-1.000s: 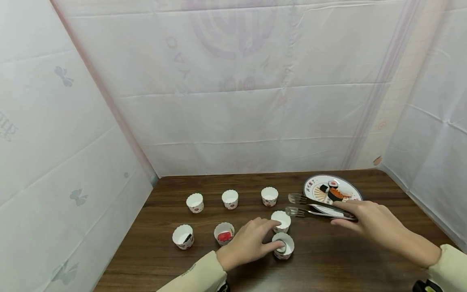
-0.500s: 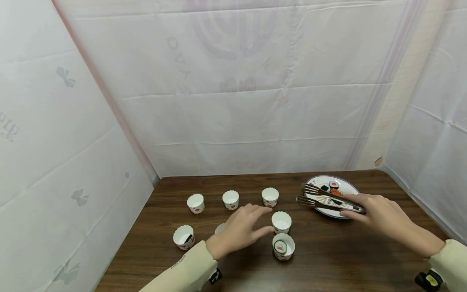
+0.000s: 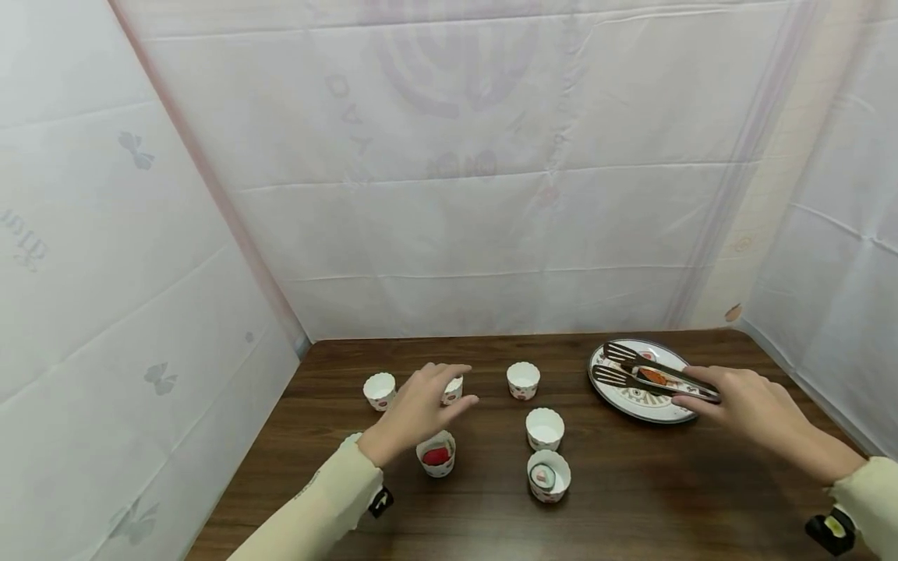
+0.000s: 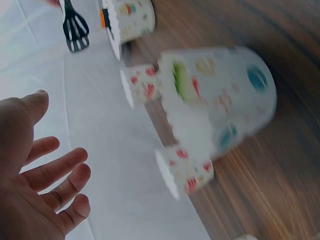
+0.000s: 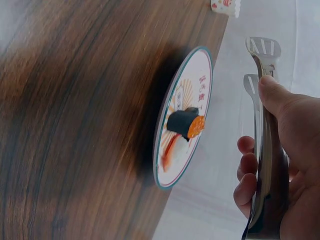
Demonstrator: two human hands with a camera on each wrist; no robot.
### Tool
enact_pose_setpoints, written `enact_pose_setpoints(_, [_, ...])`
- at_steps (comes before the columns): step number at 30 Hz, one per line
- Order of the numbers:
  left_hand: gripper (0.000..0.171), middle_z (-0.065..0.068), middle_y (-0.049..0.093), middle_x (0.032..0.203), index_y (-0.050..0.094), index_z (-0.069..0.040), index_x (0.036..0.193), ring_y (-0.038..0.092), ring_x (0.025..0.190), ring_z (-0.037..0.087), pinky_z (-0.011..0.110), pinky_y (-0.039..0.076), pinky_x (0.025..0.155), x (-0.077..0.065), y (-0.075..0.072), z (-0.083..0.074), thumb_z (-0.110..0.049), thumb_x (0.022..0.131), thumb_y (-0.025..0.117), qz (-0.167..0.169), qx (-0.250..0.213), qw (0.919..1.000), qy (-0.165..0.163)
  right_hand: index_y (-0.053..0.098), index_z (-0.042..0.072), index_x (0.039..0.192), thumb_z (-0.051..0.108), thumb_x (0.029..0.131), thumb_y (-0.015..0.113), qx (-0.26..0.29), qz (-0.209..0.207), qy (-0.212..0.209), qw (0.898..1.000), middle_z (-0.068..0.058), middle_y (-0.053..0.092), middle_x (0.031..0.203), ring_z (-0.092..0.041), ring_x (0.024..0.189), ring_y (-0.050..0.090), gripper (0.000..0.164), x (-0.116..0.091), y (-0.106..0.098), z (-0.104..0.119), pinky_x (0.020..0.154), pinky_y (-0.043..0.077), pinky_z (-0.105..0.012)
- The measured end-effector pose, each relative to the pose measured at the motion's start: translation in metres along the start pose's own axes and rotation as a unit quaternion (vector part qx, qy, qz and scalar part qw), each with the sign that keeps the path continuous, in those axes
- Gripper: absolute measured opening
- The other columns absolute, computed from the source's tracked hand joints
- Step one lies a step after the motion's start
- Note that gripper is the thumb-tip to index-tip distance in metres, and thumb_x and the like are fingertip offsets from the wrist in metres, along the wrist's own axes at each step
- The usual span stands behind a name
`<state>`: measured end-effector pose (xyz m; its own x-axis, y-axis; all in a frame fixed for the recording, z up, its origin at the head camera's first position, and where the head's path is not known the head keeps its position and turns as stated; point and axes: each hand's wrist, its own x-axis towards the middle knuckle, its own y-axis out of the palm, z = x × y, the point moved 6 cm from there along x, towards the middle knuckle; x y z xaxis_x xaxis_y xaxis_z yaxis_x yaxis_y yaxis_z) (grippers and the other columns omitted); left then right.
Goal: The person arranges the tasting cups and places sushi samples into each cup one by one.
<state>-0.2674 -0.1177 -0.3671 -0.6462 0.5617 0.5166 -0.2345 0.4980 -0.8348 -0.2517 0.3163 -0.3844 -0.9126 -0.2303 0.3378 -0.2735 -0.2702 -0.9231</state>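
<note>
My right hand grips metal tongs with slotted ends, held above a round plate. On that plate lie toy sushi pieces, among them a black roll with an orange top. My left hand holds nothing; its fingers are spread loosely in the air over the left paper cups. Just below it stands a paper cup with a red piece inside. Another paper cup holds a round sushi roll.
More white paper cups stand about the wooden table: one at back left, a cup at back middle, and a cup touching the one with the roll. Another cup is mostly hidden by the left sleeve. White cloth walls enclose the table.
My left hand has let go of the sushi roll in the front right cup and moved left. The tongs have shifted right and now hover over the plate.
</note>
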Motion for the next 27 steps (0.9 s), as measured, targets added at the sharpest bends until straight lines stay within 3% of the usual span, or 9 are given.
enact_pose_setpoints(7, [0.045, 0.011, 0.072, 0.117, 0.067, -0.005, 0.131, 0.065, 0.095, 0.024, 0.040, 0.055, 0.078, -0.007, -0.016, 0.032, -0.030, 0.095, 0.077, -0.007, 0.020, 0.9989, -0.042, 0.066, 0.002, 0.133, 0.056, 0.092, 0.071, -0.006, 0.016, 0.023, 1.000, -0.029, 0.067, 0.124, -0.048, 0.092, 0.069, 0.068, -0.001, 0.004, -0.017, 0.040, 0.038, -0.036])
enact_pose_setpoints(13, [0.047, 0.014, 0.070, 0.123, 0.065, -0.005, 0.133, 0.066, 0.100, 0.031, 0.048, 0.056, 0.080, -0.015, -0.035, 0.060, -0.029, 0.094, 0.077, -0.013, 0.038, 0.9958, -0.082, 0.066, 0.003, 0.131, 0.056, 0.091, 0.072, -0.012, 0.019, 0.036, 0.999, -0.031, 0.067, 0.120, -0.051, 0.090, 0.068, 0.067, -0.002, 0.004, -0.029, 0.040, 0.038, -0.041])
enact_pose_setpoints(19, [0.055, 0.018, 0.066, 0.132, 0.062, -0.004, 0.138, 0.063, 0.115, 0.039, 0.056, 0.052, 0.091, -0.028, -0.041, 0.089, -0.034, 0.095, 0.077, 0.008, 0.050, 0.9902, -0.130, 0.066, 0.000, 0.132, 0.058, 0.091, 0.071, -0.011, 0.029, 0.052, 0.998, -0.033, 0.066, 0.119, -0.053, 0.090, 0.067, 0.070, -0.004, 0.007, -0.039, 0.044, 0.044, -0.048])
enact_pose_setpoints(27, [0.057, 0.021, 0.064, 0.131, 0.063, 0.001, 0.134, 0.058, 0.116, 0.042, 0.056, 0.048, 0.096, -0.041, -0.044, 0.113, -0.028, 0.089, 0.083, -0.004, 0.076, 0.9887, -0.129, 0.065, -0.002, 0.130, 0.053, 0.092, 0.073, -0.020, 0.037, 0.050, 0.998, -0.034, 0.066, 0.118, -0.054, 0.095, 0.066, 0.068, -0.008, 0.009, -0.050, 0.052, 0.049, -0.058])
